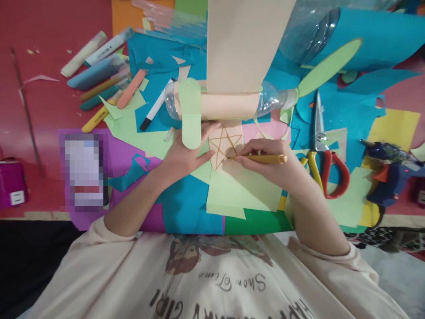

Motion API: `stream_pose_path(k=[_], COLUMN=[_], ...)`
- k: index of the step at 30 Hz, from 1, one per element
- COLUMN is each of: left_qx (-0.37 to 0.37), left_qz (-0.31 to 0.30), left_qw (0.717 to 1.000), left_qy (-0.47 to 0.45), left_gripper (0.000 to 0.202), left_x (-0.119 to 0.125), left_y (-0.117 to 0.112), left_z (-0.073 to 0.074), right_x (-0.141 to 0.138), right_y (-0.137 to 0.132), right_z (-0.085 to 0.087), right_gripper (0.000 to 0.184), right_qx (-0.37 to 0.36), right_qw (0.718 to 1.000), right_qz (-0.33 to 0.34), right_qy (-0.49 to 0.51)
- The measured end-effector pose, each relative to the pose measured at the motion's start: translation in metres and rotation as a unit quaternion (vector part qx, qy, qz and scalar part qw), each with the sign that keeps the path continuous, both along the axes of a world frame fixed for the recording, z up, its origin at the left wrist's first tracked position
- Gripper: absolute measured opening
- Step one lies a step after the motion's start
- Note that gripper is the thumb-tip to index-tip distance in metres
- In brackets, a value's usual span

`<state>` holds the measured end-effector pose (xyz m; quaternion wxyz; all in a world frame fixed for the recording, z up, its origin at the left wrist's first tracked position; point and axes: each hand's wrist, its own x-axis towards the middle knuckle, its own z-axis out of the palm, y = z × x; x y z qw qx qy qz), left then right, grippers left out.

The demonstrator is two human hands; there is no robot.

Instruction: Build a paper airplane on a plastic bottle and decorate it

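Note:
My right hand (265, 161) is closed around a yellow marker (264, 158), its tip touching a peach paper piece (226, 148) that bears a drawn star outline. My left hand (186, 153) lies flat with fingers stretched out, pressing on the left edge of that peach paper. Just beyond the hands lies a clear plastic bottle (272, 101) wrapped in peach paper, with a light green paper tab (190, 113) on one end and a green leaf-shaped blade (328, 66) at its neck.
Red-and-yellow-handled scissors (327, 166) lie right of my right hand. A blue glue gun (390, 170) sits at far right. Several markers (102, 84) and a black-tipped white marker (154, 110) lie at upper left. Coloured paper scraps (186, 208) cover the red surface.

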<state>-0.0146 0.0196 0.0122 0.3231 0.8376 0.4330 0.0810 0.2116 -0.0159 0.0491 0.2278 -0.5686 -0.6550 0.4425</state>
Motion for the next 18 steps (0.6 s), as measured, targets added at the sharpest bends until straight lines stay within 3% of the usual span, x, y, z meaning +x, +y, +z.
stream_pose_path(k=[18], left_qx=[0.005], left_qz=[-0.003], left_qw=[1.000], left_qy=[-0.008], left_gripper=[0.056], left_x=[0.000], left_y=[0.000], left_z=[-0.001], right_x=[0.007], right_y=[0.000], right_z=[0.013], right_gripper=[0.025], right_qx=[-0.092], right_qw=[0.994], right_qz=[-0.014], right_qy=[-0.063])
